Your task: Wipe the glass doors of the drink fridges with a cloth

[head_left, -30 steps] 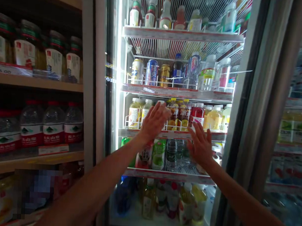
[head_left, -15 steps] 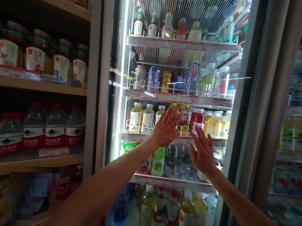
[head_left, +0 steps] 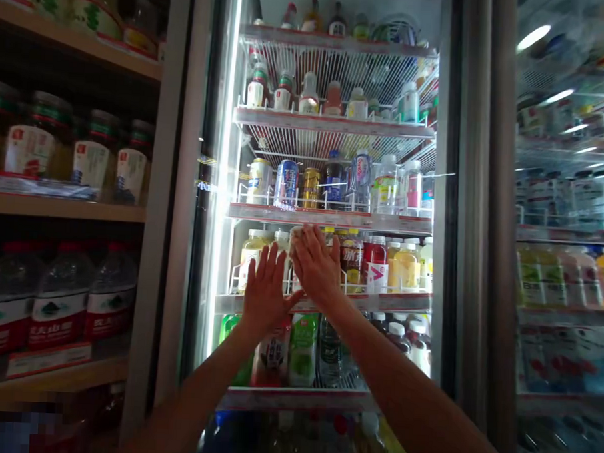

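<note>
My left hand [head_left: 266,288] is raised in front of the lit drinks fridge, fingers spread and palm toward the glass door [head_left: 206,185]. Just right of it and slightly higher is my right hand [head_left: 315,264], flat with its fingers fairly close together. The left thumb reaches toward the right hand's edge. Both appear to be at the glass, though I cannot tell whether they touch it. Behind them, partly hidden, stand pale tea bottles [head_left: 251,254], yellow-capped bottles [head_left: 352,259] and a red bottle [head_left: 375,266]. Anything under the right palm is hidden.
Wooden shelves [head_left: 62,206] on the left carry dark bottles [head_left: 30,134] and red-capped water bottles [head_left: 58,309]. A metal door frame [head_left: 476,194] borders the fridge. Another fridge section with bottles [head_left: 572,278] stands to the right.
Both hands have moved left across the fridge front, the right one further, so they are now close together. The view has tilted up, showing a higher shelf.
</note>
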`<state>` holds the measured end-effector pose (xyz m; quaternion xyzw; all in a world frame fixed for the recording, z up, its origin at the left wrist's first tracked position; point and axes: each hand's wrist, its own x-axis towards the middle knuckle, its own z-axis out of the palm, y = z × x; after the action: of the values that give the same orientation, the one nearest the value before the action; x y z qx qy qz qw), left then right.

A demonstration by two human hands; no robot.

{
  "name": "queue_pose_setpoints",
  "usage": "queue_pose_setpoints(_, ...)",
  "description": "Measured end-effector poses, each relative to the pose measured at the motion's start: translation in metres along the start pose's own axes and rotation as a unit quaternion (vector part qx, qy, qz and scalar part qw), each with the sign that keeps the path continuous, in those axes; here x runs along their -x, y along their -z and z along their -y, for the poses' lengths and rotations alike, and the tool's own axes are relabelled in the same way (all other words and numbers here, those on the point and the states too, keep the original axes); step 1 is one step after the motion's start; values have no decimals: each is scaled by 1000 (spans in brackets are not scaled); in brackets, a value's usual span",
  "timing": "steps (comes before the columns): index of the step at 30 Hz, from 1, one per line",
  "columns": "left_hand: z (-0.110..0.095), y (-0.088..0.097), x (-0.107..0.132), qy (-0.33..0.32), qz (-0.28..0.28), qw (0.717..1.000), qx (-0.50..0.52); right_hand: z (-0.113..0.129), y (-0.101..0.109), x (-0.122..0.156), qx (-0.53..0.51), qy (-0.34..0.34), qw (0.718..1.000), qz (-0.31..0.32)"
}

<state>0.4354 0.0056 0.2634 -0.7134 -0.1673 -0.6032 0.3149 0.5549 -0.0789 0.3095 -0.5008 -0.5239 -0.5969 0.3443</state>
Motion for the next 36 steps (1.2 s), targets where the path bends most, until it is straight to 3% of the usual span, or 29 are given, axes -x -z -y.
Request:
queue_pose_setpoints(3, 1, 2, 4, -8, 12, 1000, -26, -66, 15, 14, 29, -27, 999, -19)
queue_pose_setpoints(5, -2, 0, 5, 1, 14, 999, -34, -114, 27, 26, 70, -146, 984, -69)
queue_pose_setpoints(7, -5, -3, 5, 15, 9, 999, -35, -139, 34, 30, 93, -244, 958, -115)
queue_pose_setpoints(9, -7, -5, 5, 23, 4, 999, -31, -134, 33, 28, 87, -251, 957, -116)
queue_pose_setpoints(13, -6, -5, 5, 14, 5, 1000, -23, -99, 24, 21, 59, -88, 994, -31)
queue_pose_setpoints(15, -4, -4, 6, 4, 4, 1000, -26, -107, 27, 23, 63, -61, 996, -13)
queue_pose_setpoints(19, -4, -3, 6, 1, 2, 1000, -30, -153, 37, 33, 89, -216, 968, -93)
queue_pose_setpoints(21, -4, -3, 6, 4, 2, 1000, -25, -153, 36, 35, 81, -241, 959, -126)
queue_pose_setpoints(24, -4, -3, 6, 5, 2, 1000, -18, -128, 30, 39, 46, -108, 990, -75)
queue_pose_setpoints(26, -4, -3, 7, 3, 1, 1000, -15, -124, 31, 46, 39, -33, 998, -32)
queue_pose_setpoints(28, -4, -3, 7, 2, -1, 1000, -14, -141, 37, 56, 55, -65, 995, -44)
queue_pose_setpoints(30, -4, -3, 7, 2, -3, 1000, -12, -164, 44, 65, 77, -166, 978, -100)
queue_pose_setpoints(32, -5, -3, 6, 2, -4, 1000, -7, -168, 44, 70, 82, -228, 960, -139)
queue_pose_setpoints(34, -5, -4, 5, 2, -6, 1000, -3, -143, 38, 69, 61, -197, 970, -127)
queue_pose_setpoints(36, -5, -4, 6, 2, -7, 1000, 0, -102, 28, 67, 27, -104, 991, -77)
